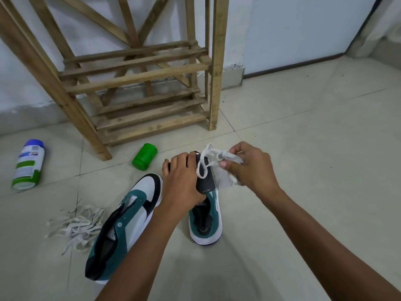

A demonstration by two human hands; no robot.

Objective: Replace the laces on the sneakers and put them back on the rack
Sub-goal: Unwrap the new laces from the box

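On the floor before the rack [134, 68] | left hand [182, 181] grips right sneaker's [206, 222] tongue | right hand [249, 168] pinches new lace [208, 161] bundle | old laces [76, 222] lie left | advice: untangle fully, find one tip, start at lowest eyelets.

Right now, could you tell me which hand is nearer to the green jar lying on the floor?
Left. The left hand grips a dark card just right of the green jar. The right hand, pinching the new white laces, is farther right, beyond the left.
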